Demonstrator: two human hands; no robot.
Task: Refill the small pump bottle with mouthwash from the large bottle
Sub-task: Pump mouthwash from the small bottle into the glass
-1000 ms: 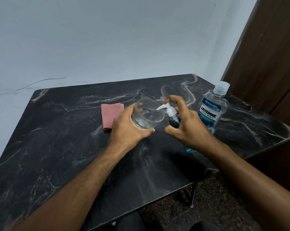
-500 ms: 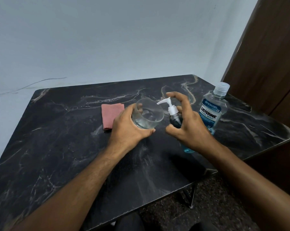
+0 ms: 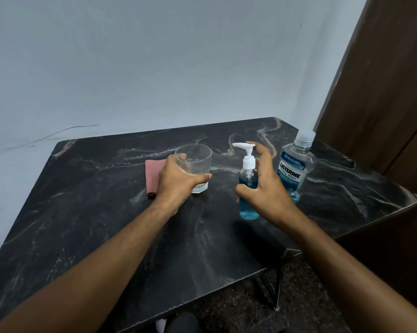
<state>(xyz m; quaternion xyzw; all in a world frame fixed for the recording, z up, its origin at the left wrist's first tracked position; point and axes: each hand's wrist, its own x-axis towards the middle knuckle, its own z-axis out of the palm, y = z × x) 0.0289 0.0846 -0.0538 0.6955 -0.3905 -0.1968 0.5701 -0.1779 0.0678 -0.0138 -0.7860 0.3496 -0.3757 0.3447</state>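
Observation:
The small pump bottle [image 3: 247, 205] stands upright on the black marble table [image 3: 82, 212], with blue liquid inside and a white pump head. My right hand [image 3: 262, 188] is spread around it from the right: the thumb crosses its front and the fingers stretch up behind the pump, apart. My left hand [image 3: 176, 186] grips a clear glass tumbler [image 3: 197, 162] that rests upright on the table left of the pump bottle. The large mouthwash bottle [image 3: 296, 169], capped and holding blue liquid, stands just right of my right hand.
A folded pink cloth [image 3: 153, 174] lies behind my left hand. A pale wall runs behind the table and a dark wooden door [image 3: 382, 92] stands at the right. The table's right corner and front edge drop to a dark floor.
The tumbler went from tilted toward the pump nozzle to upright on the table. My right hand's finger came off the pump head and its fingers loosened from the pump bottle.

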